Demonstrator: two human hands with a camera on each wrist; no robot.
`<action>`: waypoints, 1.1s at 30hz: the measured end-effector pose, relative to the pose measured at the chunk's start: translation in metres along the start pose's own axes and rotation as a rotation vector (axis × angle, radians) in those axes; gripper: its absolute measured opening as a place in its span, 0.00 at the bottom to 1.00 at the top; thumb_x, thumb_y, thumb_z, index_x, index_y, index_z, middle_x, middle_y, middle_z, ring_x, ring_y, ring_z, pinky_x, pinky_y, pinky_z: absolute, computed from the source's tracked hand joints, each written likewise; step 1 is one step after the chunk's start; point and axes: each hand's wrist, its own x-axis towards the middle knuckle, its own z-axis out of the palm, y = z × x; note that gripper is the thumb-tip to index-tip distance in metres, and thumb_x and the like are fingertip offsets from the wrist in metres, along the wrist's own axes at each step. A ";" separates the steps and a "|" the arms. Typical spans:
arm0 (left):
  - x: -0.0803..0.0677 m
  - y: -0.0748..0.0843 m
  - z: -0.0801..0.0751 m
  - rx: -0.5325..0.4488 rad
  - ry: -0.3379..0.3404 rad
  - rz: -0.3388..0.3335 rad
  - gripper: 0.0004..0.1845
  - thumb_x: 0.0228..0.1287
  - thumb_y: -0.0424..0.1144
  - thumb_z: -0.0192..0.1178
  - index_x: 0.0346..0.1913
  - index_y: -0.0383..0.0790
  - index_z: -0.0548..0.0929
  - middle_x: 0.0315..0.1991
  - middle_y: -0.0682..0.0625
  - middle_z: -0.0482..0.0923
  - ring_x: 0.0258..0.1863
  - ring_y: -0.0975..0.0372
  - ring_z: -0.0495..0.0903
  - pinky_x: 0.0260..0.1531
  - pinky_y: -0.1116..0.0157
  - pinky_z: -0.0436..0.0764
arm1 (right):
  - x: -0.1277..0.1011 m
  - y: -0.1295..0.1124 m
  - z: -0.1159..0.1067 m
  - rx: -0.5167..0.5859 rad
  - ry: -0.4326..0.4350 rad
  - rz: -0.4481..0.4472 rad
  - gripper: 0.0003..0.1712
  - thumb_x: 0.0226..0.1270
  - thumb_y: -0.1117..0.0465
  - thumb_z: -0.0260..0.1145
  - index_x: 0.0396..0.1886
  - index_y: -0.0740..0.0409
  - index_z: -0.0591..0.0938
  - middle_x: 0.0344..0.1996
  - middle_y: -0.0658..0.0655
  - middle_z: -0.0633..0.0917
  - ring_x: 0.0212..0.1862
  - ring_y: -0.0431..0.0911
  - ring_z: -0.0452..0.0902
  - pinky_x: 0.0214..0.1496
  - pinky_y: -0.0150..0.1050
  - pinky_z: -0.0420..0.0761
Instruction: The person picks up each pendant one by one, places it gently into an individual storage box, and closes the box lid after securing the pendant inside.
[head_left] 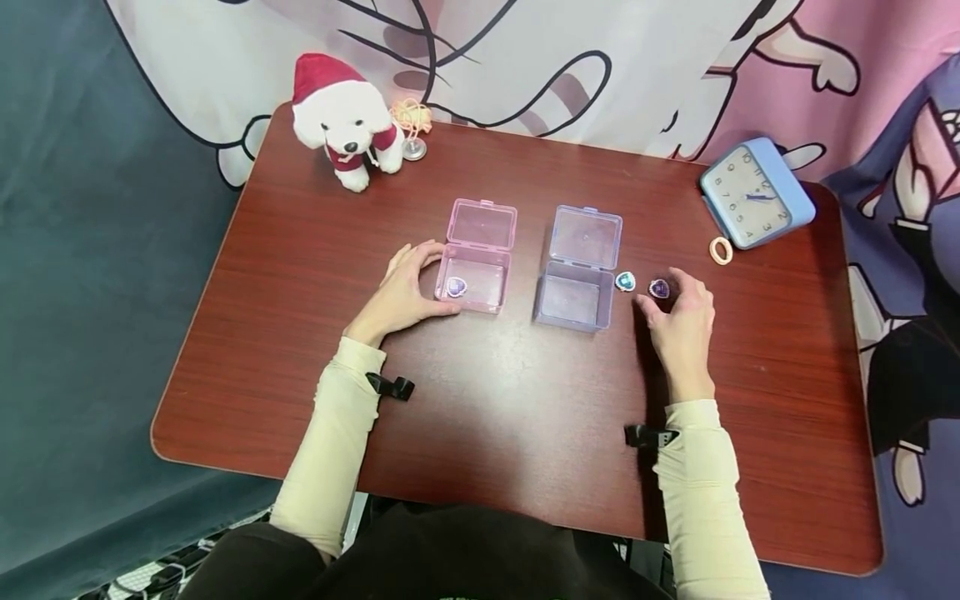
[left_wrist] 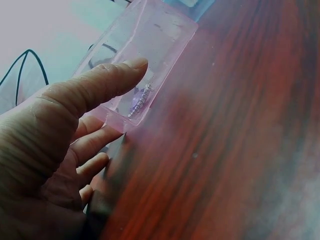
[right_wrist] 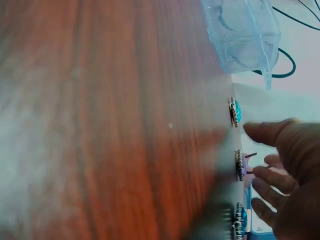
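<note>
Two hands on counter point(head_left: 525, 433): left hand point(head_left: 401, 292), right hand point(head_left: 682, 321).

Two clear plastic boxes, lids open: one pink box point(head_left: 476, 258), one blue box point(head_left: 577, 271).

Heart gems visible in head view: three. One purple gem point(head_left: 457, 287) inside pink box; one teal gem point(head_left: 626, 281) and one more purple gem point(head_left: 659, 288) on counter beside blue box. Right wrist view shows one further teal gem point(right_wrist: 239, 220) at lower edge.

One plush dog point(head_left: 345, 121). One blue clock point(head_left: 756, 193). One small ring point(head_left: 720, 250). One cord bundle point(head_left: 411, 115).

Both hands forward, sleeves to wrists.
Left hand point(head_left: 405, 292) fingers relaxed, spread; right hand point(head_left: 681, 321) fingers loosely curled, gripping nothing.
</note>
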 end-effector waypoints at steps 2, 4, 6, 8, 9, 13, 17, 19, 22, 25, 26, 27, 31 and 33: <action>0.000 0.000 0.000 -0.001 -0.002 0.002 0.50 0.46 0.50 0.86 0.72 0.43 0.73 0.69 0.47 0.78 0.80 0.54 0.60 0.83 0.58 0.41 | 0.001 0.003 0.000 -0.025 -0.016 0.015 0.29 0.62 0.66 0.78 0.62 0.67 0.81 0.58 0.71 0.82 0.61 0.69 0.71 0.66 0.65 0.67; -0.001 0.000 0.000 -0.003 0.001 -0.002 0.50 0.46 0.50 0.87 0.72 0.43 0.73 0.69 0.47 0.78 0.80 0.54 0.59 0.83 0.59 0.40 | 0.002 0.005 0.000 -0.042 -0.023 0.028 0.28 0.64 0.66 0.77 0.62 0.67 0.80 0.59 0.71 0.82 0.61 0.70 0.70 0.66 0.66 0.67; -0.001 0.001 0.000 -0.003 0.002 -0.008 0.50 0.46 0.51 0.86 0.72 0.43 0.73 0.69 0.47 0.78 0.80 0.54 0.59 0.82 0.59 0.40 | 0.002 0.007 0.000 -0.052 -0.024 0.040 0.27 0.65 0.66 0.76 0.62 0.66 0.81 0.59 0.72 0.82 0.61 0.70 0.70 0.65 0.67 0.67; -0.001 0.001 0.000 -0.001 0.002 -0.013 0.50 0.46 0.51 0.86 0.72 0.44 0.74 0.70 0.48 0.78 0.80 0.53 0.59 0.82 0.59 0.41 | 0.003 0.008 0.000 -0.055 -0.019 0.043 0.26 0.65 0.65 0.76 0.62 0.66 0.81 0.59 0.72 0.82 0.60 0.71 0.71 0.64 0.67 0.67; -0.001 0.001 0.000 -0.001 0.002 -0.016 0.50 0.45 0.51 0.86 0.72 0.44 0.74 0.70 0.48 0.78 0.81 0.53 0.58 0.82 0.59 0.41 | 0.003 0.009 0.000 -0.055 -0.015 0.046 0.25 0.65 0.65 0.75 0.61 0.66 0.81 0.58 0.72 0.83 0.60 0.71 0.71 0.63 0.67 0.68; -0.001 0.002 -0.001 -0.001 0.001 -0.014 0.49 0.46 0.51 0.86 0.72 0.43 0.74 0.70 0.47 0.78 0.80 0.53 0.59 0.83 0.59 0.41 | 0.006 0.011 0.001 -0.061 0.003 0.054 0.23 0.67 0.64 0.73 0.60 0.65 0.83 0.56 0.70 0.85 0.59 0.69 0.73 0.61 0.66 0.70; -0.001 0.002 -0.001 -0.002 0.001 -0.009 0.50 0.46 0.51 0.86 0.72 0.42 0.74 0.70 0.46 0.77 0.80 0.52 0.59 0.83 0.59 0.41 | 0.008 0.011 0.001 -0.073 0.010 0.057 0.21 0.67 0.63 0.72 0.58 0.65 0.84 0.53 0.69 0.86 0.58 0.69 0.74 0.60 0.66 0.70; 0.000 0.002 -0.001 -0.001 0.002 -0.007 0.50 0.46 0.51 0.86 0.72 0.42 0.73 0.71 0.46 0.77 0.80 0.52 0.60 0.83 0.58 0.41 | 0.009 0.012 0.001 -0.072 0.012 0.056 0.21 0.66 0.63 0.72 0.57 0.65 0.85 0.52 0.69 0.86 0.58 0.69 0.75 0.60 0.66 0.70; 0.000 0.002 0.000 -0.001 0.006 -0.001 0.50 0.46 0.50 0.86 0.72 0.41 0.73 0.71 0.45 0.75 0.78 0.51 0.62 0.83 0.58 0.42 | 0.010 0.012 0.001 -0.071 0.013 0.055 0.20 0.66 0.63 0.72 0.57 0.66 0.85 0.51 0.69 0.87 0.57 0.70 0.75 0.60 0.65 0.70; 0.000 0.002 0.000 0.003 0.006 0.002 0.50 0.46 0.50 0.86 0.72 0.42 0.73 0.71 0.45 0.75 0.78 0.51 0.62 0.83 0.58 0.42 | 0.010 0.012 0.001 -0.070 0.020 0.061 0.21 0.66 0.63 0.72 0.57 0.66 0.85 0.52 0.70 0.87 0.57 0.70 0.75 0.61 0.65 0.70; 0.000 0.002 0.000 0.003 0.005 0.002 0.50 0.45 0.50 0.86 0.72 0.41 0.73 0.71 0.45 0.75 0.78 0.51 0.62 0.83 0.58 0.42 | 0.009 0.012 0.000 -0.071 0.027 0.063 0.21 0.66 0.63 0.71 0.57 0.66 0.85 0.52 0.70 0.87 0.57 0.70 0.75 0.61 0.65 0.70; 0.000 0.002 0.000 0.001 0.004 0.001 0.51 0.45 0.50 0.87 0.72 0.42 0.73 0.71 0.45 0.75 0.78 0.51 0.62 0.83 0.58 0.42 | 0.009 0.011 0.000 -0.071 0.034 0.063 0.21 0.67 0.62 0.71 0.58 0.66 0.85 0.52 0.70 0.87 0.57 0.70 0.75 0.61 0.65 0.71; 0.000 0.002 0.000 -0.001 0.001 0.004 0.50 0.45 0.50 0.86 0.72 0.42 0.73 0.71 0.45 0.76 0.79 0.52 0.61 0.83 0.58 0.41 | 0.007 0.005 -0.002 -0.067 0.073 0.046 0.22 0.68 0.61 0.71 0.58 0.66 0.85 0.52 0.70 0.87 0.57 0.70 0.75 0.60 0.65 0.71; 0.000 0.001 0.000 -0.002 0.001 0.006 0.50 0.46 0.50 0.86 0.72 0.41 0.73 0.71 0.45 0.76 0.79 0.52 0.61 0.83 0.58 0.41 | 0.006 0.000 -0.003 -0.058 0.088 0.027 0.21 0.68 0.61 0.71 0.58 0.66 0.85 0.52 0.70 0.87 0.56 0.69 0.76 0.59 0.65 0.71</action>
